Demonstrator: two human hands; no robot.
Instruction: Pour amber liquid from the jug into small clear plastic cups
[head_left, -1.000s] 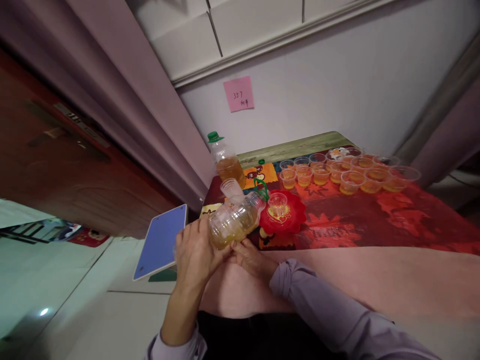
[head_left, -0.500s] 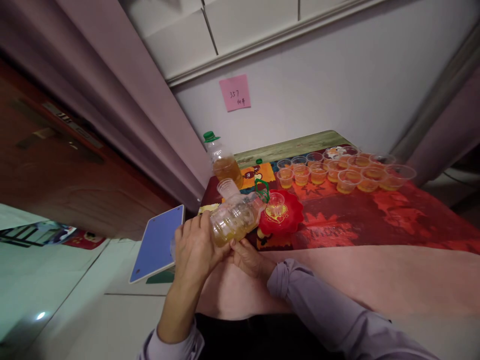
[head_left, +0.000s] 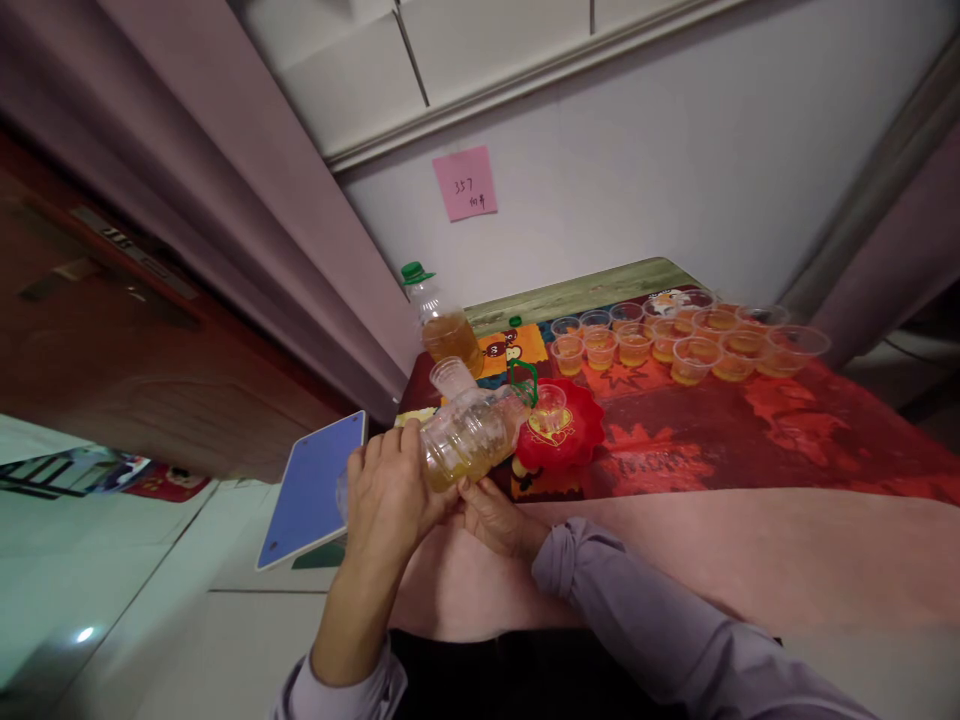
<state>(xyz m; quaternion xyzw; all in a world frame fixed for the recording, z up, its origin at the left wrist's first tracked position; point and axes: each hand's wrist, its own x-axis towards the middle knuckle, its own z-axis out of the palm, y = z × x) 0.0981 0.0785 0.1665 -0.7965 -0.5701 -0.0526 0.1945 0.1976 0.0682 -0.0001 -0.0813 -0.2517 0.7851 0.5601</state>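
My left hand [head_left: 386,495] is wrapped round the lower part of a clear plastic bottle [head_left: 469,435] with yellowish liquid in it. My right hand [head_left: 495,515] supports the same bottle from below, its thumb against the side. The bottle lies tilted, its green-ringed neck [head_left: 525,385] pointing right over a red scalloped plate [head_left: 585,430]. On that plate stands a clear plastic cup [head_left: 551,408], close to the bottle's mouth. Just behind the bottle is a clear stack of cups [head_left: 452,378].
A larger bottle [head_left: 450,335] of amber liquid with a green cap stands at the back left. Several clear cups [head_left: 694,360] holding yellow liquid are grouped at the back right. A small green cap [head_left: 515,321] lies behind. A blue-topped stool [head_left: 315,485] is left of the table.
The camera view has shifted slightly. Both hands keep the bottle in nearly the same tilted position above the red plate.
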